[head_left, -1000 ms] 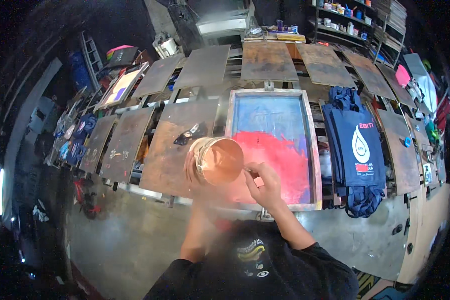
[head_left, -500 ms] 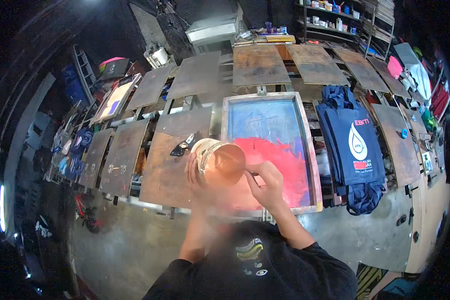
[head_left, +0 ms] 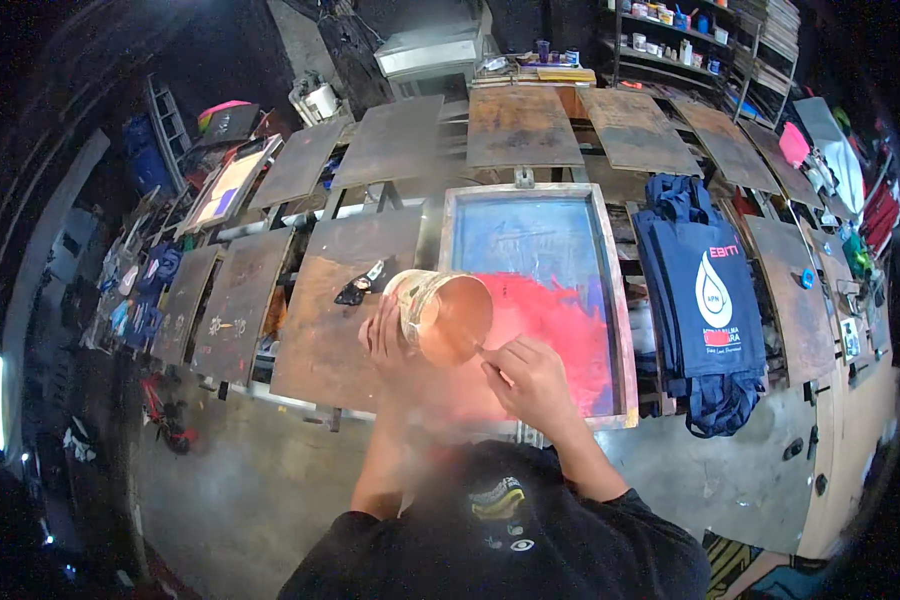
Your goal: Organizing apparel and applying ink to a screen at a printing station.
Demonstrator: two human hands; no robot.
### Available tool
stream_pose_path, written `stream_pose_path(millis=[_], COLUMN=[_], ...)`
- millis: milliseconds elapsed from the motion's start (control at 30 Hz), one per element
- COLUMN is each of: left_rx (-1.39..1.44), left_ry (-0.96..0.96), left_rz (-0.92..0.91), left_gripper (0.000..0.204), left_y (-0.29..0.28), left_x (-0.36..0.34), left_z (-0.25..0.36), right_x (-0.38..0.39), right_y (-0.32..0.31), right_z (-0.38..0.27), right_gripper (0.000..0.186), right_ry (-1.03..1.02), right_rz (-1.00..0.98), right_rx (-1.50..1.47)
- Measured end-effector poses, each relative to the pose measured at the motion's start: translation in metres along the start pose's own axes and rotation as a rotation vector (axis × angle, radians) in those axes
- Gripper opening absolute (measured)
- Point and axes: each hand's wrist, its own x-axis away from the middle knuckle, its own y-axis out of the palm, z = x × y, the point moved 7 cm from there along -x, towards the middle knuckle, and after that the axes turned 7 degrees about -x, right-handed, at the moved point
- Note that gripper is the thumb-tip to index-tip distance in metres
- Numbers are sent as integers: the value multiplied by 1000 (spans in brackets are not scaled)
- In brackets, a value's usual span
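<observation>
A round tub (head_left: 418, 300) with a stained, pale outside and an orange-coated inside is tipped on its side above the screen-printing frame (head_left: 625, 350). My left hand (head_left: 382, 335) wraps round the tub's outer wall near its base. At the tub's lower right rim, my right hand (head_left: 530, 375) has its fingers pinched together; what they hold, if anything, is too small to make out. Bright red ink (head_left: 550, 320) covers the near part of the frame's blue mesh (head_left: 520, 230). To the left of the tub, a small crumpled black item (head_left: 355, 290) lies on a brown board (head_left: 340, 340).
Dark blue tote bags (head_left: 685, 300) lie stacked right of the frame. More flat boards (head_left: 525, 125) stand in rows on both sides and beyond. Shelves (head_left: 670, 50) with pots rise at the back right. A concrete floor (head_left: 250, 470) shows below the table.
My right hand has shifted slightly down along the tub's rim, and the tub has turned a little. The whole view has also shifted slightly.
</observation>
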Motion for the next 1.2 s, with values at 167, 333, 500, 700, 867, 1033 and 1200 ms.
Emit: stream_pose_path(millis=[167, 333, 500, 700, 867, 1033, 1200], left_rx=[16, 164, 339, 634, 668, 687, 678], left_ry=[-17, -69, -105, -408, -484, -464, -393], left_rz=[30, 65, 45, -107, -182, -200, -209], left_gripper=[79, 84, 91, 87, 86, 86, 87], left_y=[-6, -14, -10, 22, 35, 39, 33], left_x=[2, 0, 4, 29, 41, 40, 30], left_z=[-3, -4, 0, -3, -2, -6, 2], right_x=[-10, -19, -20, -20, -20, -21, -20], right_y=[4, 3, 8, 9, -3, -14, -21], right_z=[-24, -30, -26, -12, 4, 12, 12], right_gripper=[11, 13, 14, 17, 17, 17, 14], right_ry=[-37, -8, 60, -13, -34, 2, 33], right_rz=[-94, -73, -17, 115, 251, 304, 329], right_rx=[-188, -283, -278, -275, -154, -49, 10])
